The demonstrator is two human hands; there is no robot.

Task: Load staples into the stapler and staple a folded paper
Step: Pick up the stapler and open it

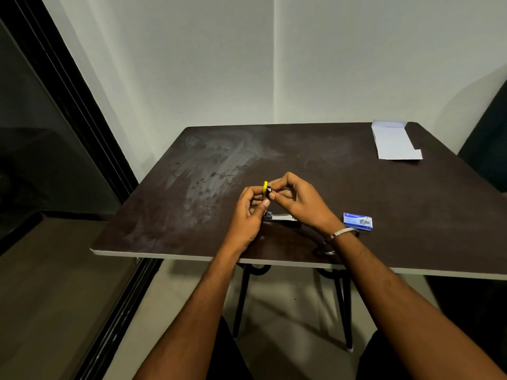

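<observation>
Both hands, left hand (pixel 248 207) and right hand (pixel 297 198), are pinched on the small yellow-and-metal stapler (pixel 267 189), raised above the bench (pixel 411 204) (presumably for loading); folded white paper (pixel 395 142) lies far right.

Dark, smudged desk (pixel 301 149) on black legs (pixel 241 300), set in corner of plain pale walls (pixel 192 64). Dark-framed glass door (pixel 41 133) at left. Beige floor (pixel 55 297), dim light.
</observation>
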